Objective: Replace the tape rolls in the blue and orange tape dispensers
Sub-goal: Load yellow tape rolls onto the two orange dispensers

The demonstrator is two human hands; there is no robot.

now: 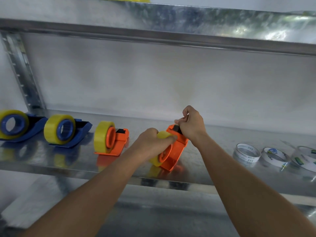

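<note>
On the metal shelf (205,151) an orange tape dispenser (172,156) stands tilted, with a yellow tape roll (156,162) on its hub. My left hand (153,142) grips the top of that roll. My right hand (191,125) pinches at the dispenser's black cutter end, fingers closed; whether tape is between them I cannot tell. To the left stand a second orange dispenser (119,142) with a full yellow roll (100,136), and two blue dispensers (78,132) (32,127), each also carrying a yellow roll.
Three nearly empty clear tape rings (246,153) (275,157) (306,159) lie on the shelf at the right. An upper shelf (171,23) overhangs the work area. A perforated steel post (22,72) rises at the left. The shelf's front edge runs just below the dispensers.
</note>
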